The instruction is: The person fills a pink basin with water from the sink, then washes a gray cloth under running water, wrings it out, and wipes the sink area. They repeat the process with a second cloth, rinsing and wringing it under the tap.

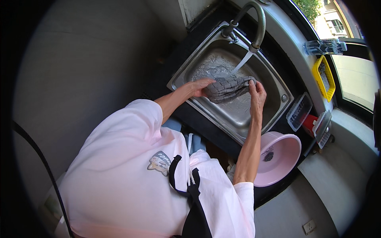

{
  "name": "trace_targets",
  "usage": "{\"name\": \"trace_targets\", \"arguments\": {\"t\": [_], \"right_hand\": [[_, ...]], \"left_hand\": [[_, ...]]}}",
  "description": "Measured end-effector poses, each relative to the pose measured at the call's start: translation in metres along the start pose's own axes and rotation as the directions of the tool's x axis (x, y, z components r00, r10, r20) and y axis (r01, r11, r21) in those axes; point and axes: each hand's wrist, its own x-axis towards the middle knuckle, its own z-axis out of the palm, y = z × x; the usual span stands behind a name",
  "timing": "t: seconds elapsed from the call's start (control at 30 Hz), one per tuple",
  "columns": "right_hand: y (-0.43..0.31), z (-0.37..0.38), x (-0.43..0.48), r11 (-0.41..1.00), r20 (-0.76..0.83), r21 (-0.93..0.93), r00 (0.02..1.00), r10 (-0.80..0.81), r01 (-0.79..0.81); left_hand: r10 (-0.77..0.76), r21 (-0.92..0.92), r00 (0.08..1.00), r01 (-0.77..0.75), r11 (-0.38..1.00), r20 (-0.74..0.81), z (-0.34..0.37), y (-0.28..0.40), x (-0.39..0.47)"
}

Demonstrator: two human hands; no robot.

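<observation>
Between my two hands a wet grey cloth with a dark line pattern is stretched out and folded over itself. My left hand grips its left end, and my right hand pinches its right end with the thumb on top. The cloth hangs over the basin of a stainless steel sink. From the curved metal faucet a stream of water runs down just behind the cloth. Whether the stream touches the cloth's far edge is hard to tell. Rippling water covers the basin floor.
Right of the sink a pink plastic basin stands on the black countertop. Clear plastic containers and a red object lean near the wall. The windowsill holds a yellow tray and a plastic bottle.
</observation>
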Motion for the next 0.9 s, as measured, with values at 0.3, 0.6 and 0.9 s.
{"name": "trace_targets", "arguments": {"t": [0.3,0.6,0.9], "right_hand": [[0.094,0.073,0.012,0.237,0.321,0.890,0.905,0.281,-0.389],[0.041,0.058,0.033,0.343,0.387,0.827,0.893,0.228,-0.446],[0.054,0.066,0.081,0.806,0.281,0.406,0.898,0.339,-0.431]], "left_hand": [[0.030,-0.036,0.998,-0.028,0.999,0.063,0.009,0.007,-0.005],[-0.039,-0.326,0.978,0.105,0.940,0.203,0.012,0.011,-0.027],[0.053,0.216,0.954,-0.121,0.969,0.295,0.029,0.028,-0.027]]}}
